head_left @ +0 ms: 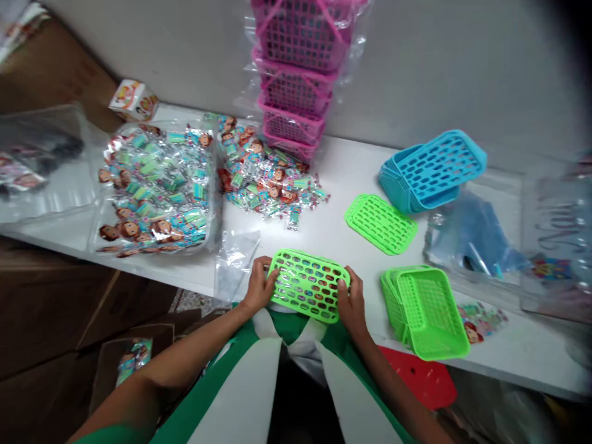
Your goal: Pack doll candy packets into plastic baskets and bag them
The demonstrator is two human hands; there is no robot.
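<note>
At the table's front edge, my left hand (260,285) and my right hand (352,304) grip the two ends of a bright green basket lid (311,285). My thumbs rest on top and my fingers curl round its sides. Through its oval holes, colourful contents show; how much of a basket lies beneath is hidden. To the right is a small stack of matching green lids (382,223). Below that stack, nested green baskets (428,314) stand beside my right hand. A clear plastic bag (235,262) lies just beyond my left hand.
Clear bin (160,185) on the left is full of small printed packets; loose packets (268,179) are heaped beside it. Wrapped pink baskets (296,80) tower at the back. Blue baskets with lids (430,172) sit back right. A red stool (420,377) is under the table.
</note>
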